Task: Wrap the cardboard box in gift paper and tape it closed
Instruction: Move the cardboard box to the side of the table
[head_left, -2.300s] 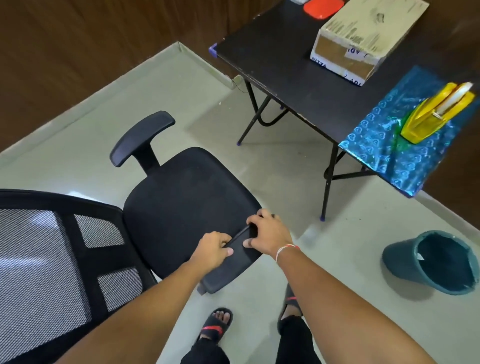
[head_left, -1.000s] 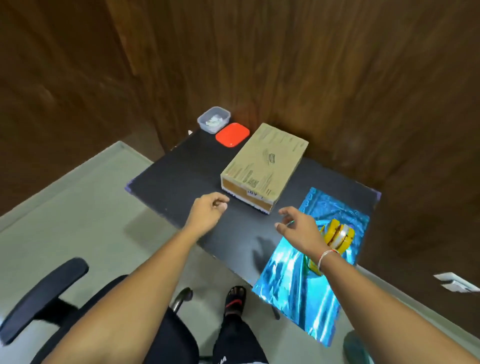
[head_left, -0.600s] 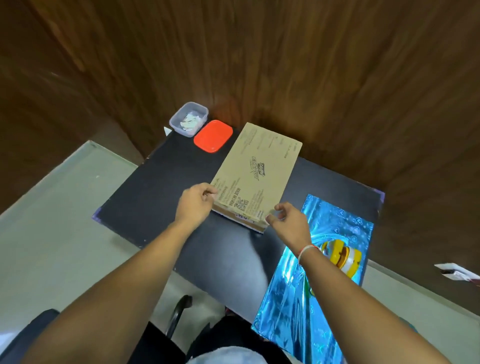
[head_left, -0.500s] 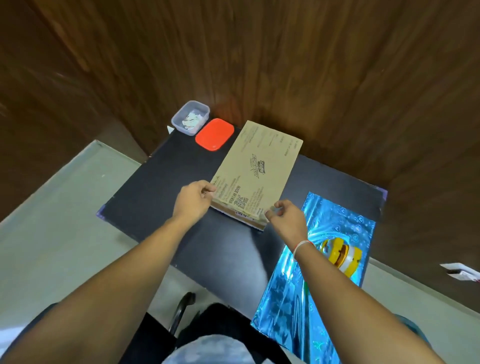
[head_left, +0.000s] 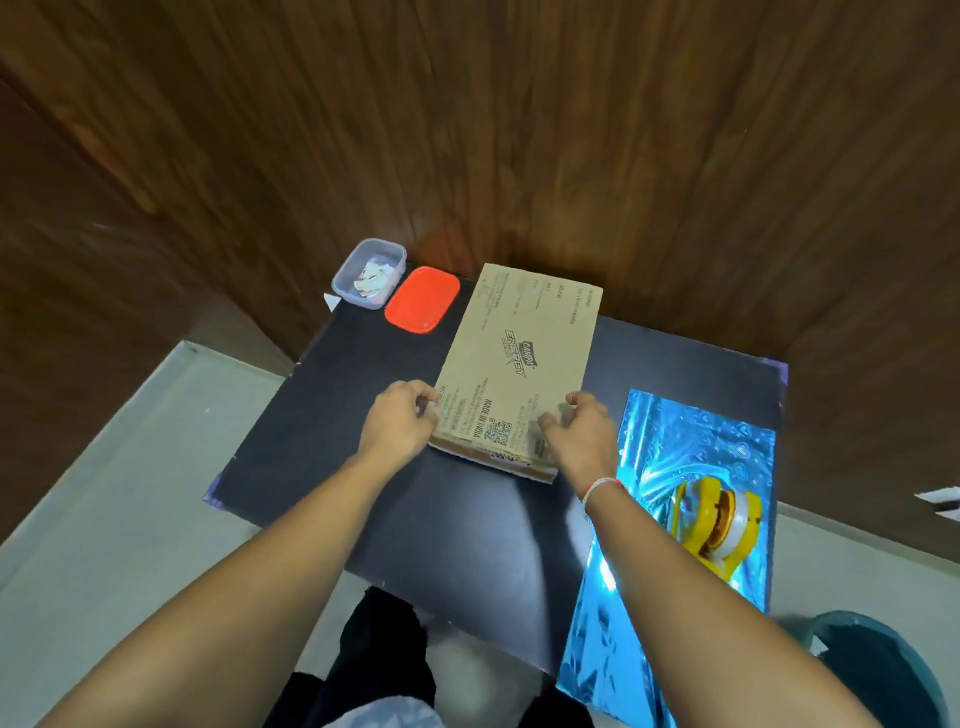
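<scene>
A printed cardboard box (head_left: 519, 364) is gripped at its two near corners on a black table (head_left: 332, 415), the left hand (head_left: 397, 423) curled round the near-left corner and the right hand (head_left: 579, 434) curled over the near-right one, fingers on the top face. The box lies flat toward the back of the table, against the wood-panelled wall. Just to its right a sheet of shiny blue gift paper (head_left: 696, 447) is spread, overhanging the table's near edge and weighted by a yellow tape dispenser (head_left: 719, 519).

The box is judged stiff and fairly light, its plain board offering good friction; its corners and long edges are the sound places to be held. The foil paper is likely slippery and easily creased or torn.
</scene>
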